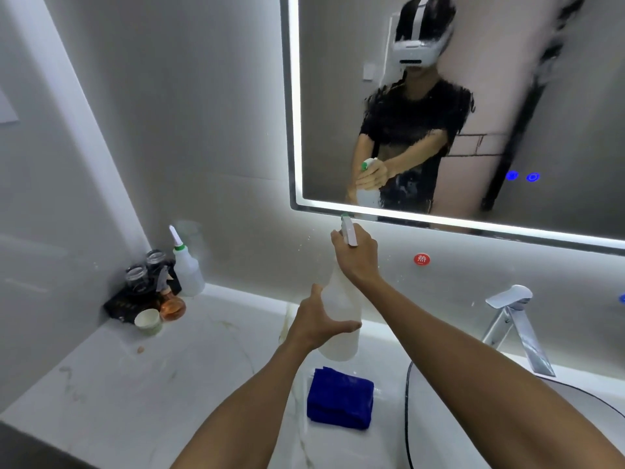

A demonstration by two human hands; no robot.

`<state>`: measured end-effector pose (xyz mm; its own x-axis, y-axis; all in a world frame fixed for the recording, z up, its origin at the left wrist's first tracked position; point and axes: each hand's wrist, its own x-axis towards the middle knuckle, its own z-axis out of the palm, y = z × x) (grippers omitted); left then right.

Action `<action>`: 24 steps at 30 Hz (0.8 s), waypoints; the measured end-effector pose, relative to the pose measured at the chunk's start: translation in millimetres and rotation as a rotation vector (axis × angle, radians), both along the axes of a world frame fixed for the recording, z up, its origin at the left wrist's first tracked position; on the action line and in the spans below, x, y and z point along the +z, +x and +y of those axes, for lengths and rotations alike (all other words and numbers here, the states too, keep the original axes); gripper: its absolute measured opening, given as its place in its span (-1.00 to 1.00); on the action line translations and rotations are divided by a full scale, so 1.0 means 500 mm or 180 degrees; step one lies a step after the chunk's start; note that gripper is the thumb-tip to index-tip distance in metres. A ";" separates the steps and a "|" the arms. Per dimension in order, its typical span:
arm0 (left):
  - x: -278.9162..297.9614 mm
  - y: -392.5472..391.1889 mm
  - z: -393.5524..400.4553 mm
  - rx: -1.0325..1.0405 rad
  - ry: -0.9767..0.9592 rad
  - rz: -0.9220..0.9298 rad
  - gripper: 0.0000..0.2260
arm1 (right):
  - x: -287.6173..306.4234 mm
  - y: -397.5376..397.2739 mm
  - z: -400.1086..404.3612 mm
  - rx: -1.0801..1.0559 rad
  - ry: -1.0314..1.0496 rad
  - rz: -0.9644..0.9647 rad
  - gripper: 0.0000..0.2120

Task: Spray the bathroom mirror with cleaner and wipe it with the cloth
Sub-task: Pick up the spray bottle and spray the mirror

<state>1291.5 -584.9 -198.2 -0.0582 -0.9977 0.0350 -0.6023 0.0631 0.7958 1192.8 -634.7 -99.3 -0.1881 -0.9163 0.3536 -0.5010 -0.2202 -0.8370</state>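
A white spray bottle (340, 319) stands upright in the air over the counter, just below the mirror (507, 96). My right hand (356, 257) grips its neck and trigger head, whose nozzle points up at the mirror's lower edge. My left hand (316, 321) holds the bottle's body from the left, thumb across the front. The mirror's glass looks misted and smeared across the middle, and it reflects a person with the bottle. A folded blue cloth (340, 397) lies on the counter below the bottle, beside the basin.
A white counter (135, 384) runs along the wall. At its back left corner stand a black tray with glass jars (145, 286), a second white bottle (186, 265), an amber bottle and a paper cup (148, 320). A chrome tap (514, 319) rises over the basin (575, 418) at right.
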 end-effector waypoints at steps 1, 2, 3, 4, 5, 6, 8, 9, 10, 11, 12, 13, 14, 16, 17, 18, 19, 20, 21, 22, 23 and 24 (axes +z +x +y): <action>0.003 -0.007 0.004 0.0013 0.0006 0.0002 -0.18 | -0.001 -0.007 0.001 0.0036 -0.0013 -0.0007 -0.77; 0.005 -0.014 0.009 0.0033 0.0006 -0.0005 -0.18 | -0.003 -0.012 0.002 0.0078 -0.0017 -0.0010 -0.77; 0.005 -0.018 0.011 0.0067 0.0011 -0.0019 -0.18 | -0.004 -0.015 0.005 0.0130 -0.0009 0.0005 -0.78; 0.003 -0.021 0.014 0.0102 0.0020 -0.0034 -0.19 | -0.007 -0.019 0.008 0.0209 -0.0014 0.0036 -0.79; 0.001 -0.023 0.018 0.0130 0.0039 -0.0058 -0.20 | -0.012 -0.023 0.012 0.0305 -0.0020 0.0074 -0.79; -0.001 -0.023 0.025 0.0161 0.0052 -0.0088 -0.20 | -0.019 -0.028 0.016 0.0402 -0.0024 0.0123 -0.80; -0.006 -0.018 0.039 0.0229 0.0087 -0.0138 -0.21 | -0.033 -0.033 0.026 0.0553 0.0002 0.0195 -0.80; -0.008 -0.014 0.046 0.0264 0.0123 -0.0168 -0.21 | -0.042 -0.034 0.029 0.0604 0.0020 0.0166 -0.80; -0.010 -0.009 0.051 0.0302 0.0164 -0.0201 -0.21 | -0.052 -0.031 0.032 0.0639 0.0040 0.0098 -0.80; -0.011 -0.003 0.056 0.0330 0.0204 -0.0232 -0.20 | -0.061 -0.026 0.035 0.0663 0.0066 0.0017 -0.81; -0.013 0.005 0.058 0.0352 0.0242 -0.0259 -0.20 | -0.071 -0.018 0.038 0.0689 0.0083 -0.0067 -0.83; -0.015 0.013 0.060 0.0371 0.0278 -0.0271 -0.21 | -0.076 -0.009 0.041 0.0719 0.0086 -0.0130 -0.84; -0.018 0.021 0.061 0.0393 0.0313 -0.0268 -0.22 | -0.082 0.001 0.044 0.0744 0.0090 -0.0178 -0.84; -0.029 0.037 0.063 0.0408 0.0371 -0.0241 -0.24 | -0.093 0.020 0.051 0.0796 0.0156 -0.0256 -0.80; -0.036 0.046 0.063 0.0416 0.0411 -0.0232 -0.25 | -0.100 0.031 0.054 0.0815 0.0199 -0.0275 -0.77; -0.044 0.056 0.061 0.0436 0.0457 -0.0203 -0.25 | -0.108 0.042 0.055 0.0828 0.0233 -0.0285 -0.77; -0.054 0.066 0.059 0.0441 0.0475 -0.0178 -0.26 | -0.116 0.053 0.056 0.0817 0.0260 -0.0293 -0.77; -0.064 0.077 0.056 0.0431 0.0482 -0.0144 -0.27 | -0.127 0.065 0.053 0.0796 0.0280 -0.0305 -0.77; -0.075 0.089 0.051 0.0412 0.0505 -0.0111 -0.28 | -0.138 0.078 0.052 0.0780 0.0295 -0.0317 -0.78; -0.082 0.101 0.049 0.0405 0.0541 -0.0076 -0.29 | -0.150 0.092 0.052 0.0756 0.0320 -0.0330 -0.81; -0.097 0.115 0.043 0.0386 0.0573 -0.0066 -0.29 | -0.162 0.107 0.051 0.0732 0.0343 -0.0339 -0.83; -0.113 0.128 0.034 0.0372 0.0585 -0.0055 -0.30 | -0.178 0.123 0.047 0.0686 0.0368 -0.0331 -0.84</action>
